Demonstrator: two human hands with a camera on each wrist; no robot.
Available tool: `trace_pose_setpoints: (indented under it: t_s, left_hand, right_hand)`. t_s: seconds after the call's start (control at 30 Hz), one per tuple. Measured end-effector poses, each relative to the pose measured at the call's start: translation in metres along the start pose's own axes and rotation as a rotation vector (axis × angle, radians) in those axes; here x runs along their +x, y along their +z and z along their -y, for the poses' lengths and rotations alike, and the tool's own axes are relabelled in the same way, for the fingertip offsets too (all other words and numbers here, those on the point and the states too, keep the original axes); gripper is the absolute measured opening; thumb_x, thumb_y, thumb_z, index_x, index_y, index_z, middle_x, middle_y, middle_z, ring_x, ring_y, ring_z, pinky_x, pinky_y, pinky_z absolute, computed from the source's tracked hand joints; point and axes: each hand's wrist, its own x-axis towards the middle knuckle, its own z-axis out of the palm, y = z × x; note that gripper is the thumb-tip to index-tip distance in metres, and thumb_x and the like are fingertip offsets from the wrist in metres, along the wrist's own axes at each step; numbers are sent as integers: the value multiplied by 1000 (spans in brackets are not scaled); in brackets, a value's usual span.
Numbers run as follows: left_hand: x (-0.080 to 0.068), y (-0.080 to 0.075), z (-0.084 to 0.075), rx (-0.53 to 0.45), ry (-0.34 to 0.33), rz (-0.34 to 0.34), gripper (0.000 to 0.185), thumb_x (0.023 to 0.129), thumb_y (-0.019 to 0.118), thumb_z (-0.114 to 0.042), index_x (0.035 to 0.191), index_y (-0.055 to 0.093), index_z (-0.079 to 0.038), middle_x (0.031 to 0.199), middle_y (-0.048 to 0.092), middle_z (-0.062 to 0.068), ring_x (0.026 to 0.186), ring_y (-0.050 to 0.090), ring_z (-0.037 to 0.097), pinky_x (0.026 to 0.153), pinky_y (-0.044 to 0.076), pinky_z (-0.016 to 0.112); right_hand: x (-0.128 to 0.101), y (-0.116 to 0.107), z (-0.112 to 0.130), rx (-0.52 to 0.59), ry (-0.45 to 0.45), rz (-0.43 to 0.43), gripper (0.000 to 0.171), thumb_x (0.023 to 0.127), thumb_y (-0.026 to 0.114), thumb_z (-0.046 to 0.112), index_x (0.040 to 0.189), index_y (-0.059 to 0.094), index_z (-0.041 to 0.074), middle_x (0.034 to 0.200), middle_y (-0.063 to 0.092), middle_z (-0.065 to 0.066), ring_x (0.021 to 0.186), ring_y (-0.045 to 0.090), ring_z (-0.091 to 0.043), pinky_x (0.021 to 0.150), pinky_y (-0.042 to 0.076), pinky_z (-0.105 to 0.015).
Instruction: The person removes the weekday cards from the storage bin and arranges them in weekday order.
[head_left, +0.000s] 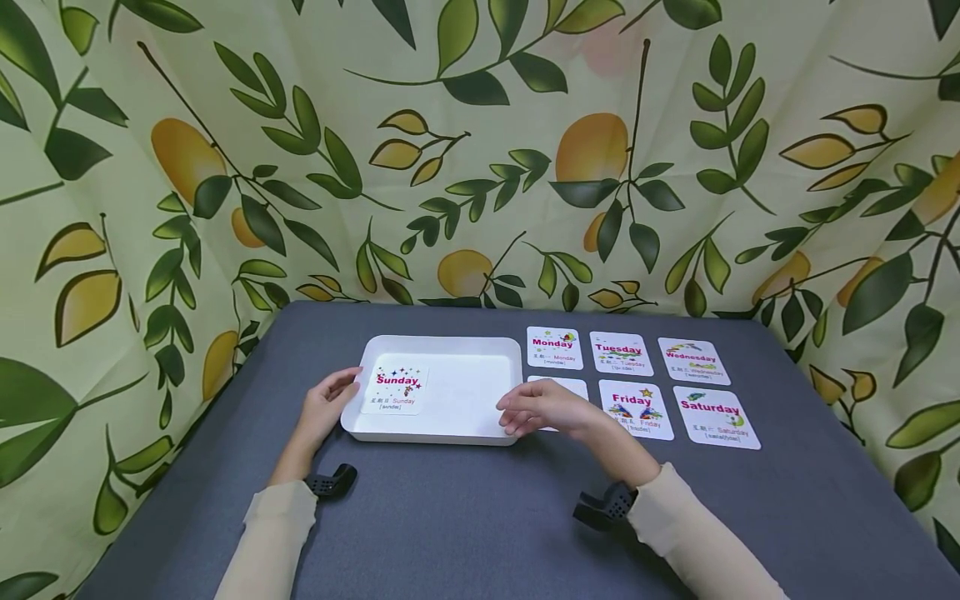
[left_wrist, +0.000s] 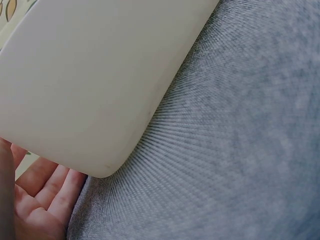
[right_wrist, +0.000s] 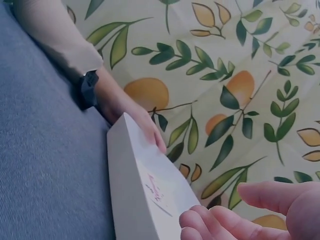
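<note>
1. White tray [head_left: 480, 354] lies flat on the grey table [head_left: 465, 517], long axis left to right, with the Sunday card [head_left: 396, 390] at its left end. Day cards [head_left: 636, 385] lie just right. Left hand [head_left: 326, 407] touches the left rim, fingers relaxed; right hand [head_left: 542, 408] hovers loosely spread at the right rim.
2. Left wrist: tray [left_wrist: 90, 85] corner over the open palm [left_wrist: 40, 200].
3. Right wrist: tray [right_wrist: 130, 195] wall; right fingers [right_wrist: 220, 222] empty.

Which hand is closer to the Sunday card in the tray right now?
Left. The left hand rests against the white tray's left edge, just beside the Sunday card. The right hand is at the tray's right front corner, across the tray from the card.
</note>
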Motion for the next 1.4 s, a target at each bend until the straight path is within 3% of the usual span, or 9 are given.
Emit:
trace_pose_setpoints:
  t_s: [0.2,0.5,0.77,1.13,1.4]
  left_hand:
    - [1,0,2,0,-8,-2,40,97,57,-24,133,56,-6,138,56,17,96,46,-20,84,36,0]
    - [3,0,4,-9,6,-4,39,97,56,-20,133,56,-6,139,56,16,99,47,-20,85,36,-1]
    - [1,0,4,0,26,-9,40,97,57,-22,132,56,-5,138,56,19,97,47,-21,83,37,0]
    - [-1,-1,-2,-19,11,4,40,97,57,-22,134,55,-6,139,56,17,98,48,-19,84,36,-1]
    - [2,0,4,10,9,6,39,97,57,-23,133,56,-7,139,56,16,96,46,-21,84,36,-1]
  right_hand:
    - [15,12,-3,56,-1,6,43,98,52,16,121,51,-20,83,71,3,73,68,-4,72,58,-23]
    - [34,28,-4,137,52,-86,39,97,50,13,122,53,-18,82,71,2,75,69,-7,76,58,-26]
    - [46,37,-3,197,101,-139,38,98,50,12,124,54,-15,96,74,-11,77,70,-9,81,58,-30]
    - [61,49,-3,281,156,-205,34,97,53,11,121,58,-11,87,74,-6,74,70,-9,76,58,-27]
    - [73,62,-3,314,188,-289,32,96,53,8,122,60,-9,114,70,-23,78,69,-11,76,58,-26]
